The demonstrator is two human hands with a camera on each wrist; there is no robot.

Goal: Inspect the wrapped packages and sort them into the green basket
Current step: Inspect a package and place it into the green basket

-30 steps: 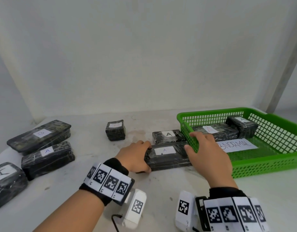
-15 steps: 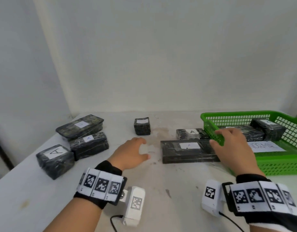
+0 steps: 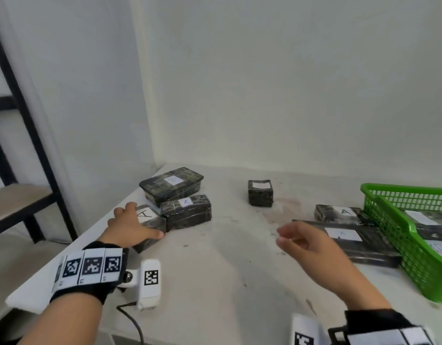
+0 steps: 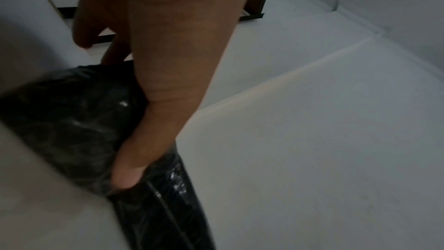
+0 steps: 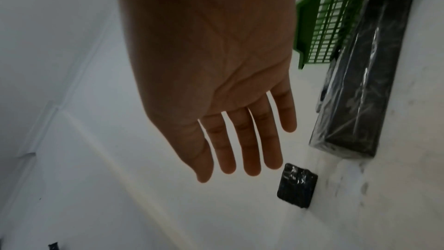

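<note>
A white desk [image 3: 215, 257] sits in the corner of a plain pale room, with a black shelf frame [image 3: 28, 145] off to the left.

The package [image 3: 150, 220] in play lies at the desk's left edge, label "A" up, touching a second "A" package [image 3: 187, 212], with a longer package [image 3: 171, 184] just behind that one. The left hand [image 3: 132, 229] is clamped over it: the thumb presses its near side and the fingers curl over the far end, as the left wrist view shows [image 4: 72, 121]. The right hand [image 3: 307, 242] hangs over bare desk, fingers straight and spread, holding nothing [image 5: 228, 102].

Further out are a small cube package [image 3: 260, 192], a short "A" package [image 3: 339, 212] and a long flat package [image 3: 349, 241] lying against the green basket [image 3: 401, 235], which holds packages of its own.

To do this step well, lift the package clear of its neighbour so that one is not dragged along, bring the free hand under it, and turn it to check the wrap and label on every side before choosing where it goes.

Compared with half a second ago, the left hand has moved from mid-desk to the edge package, the right hand has left the long flat package, and the view has swung left.
</note>
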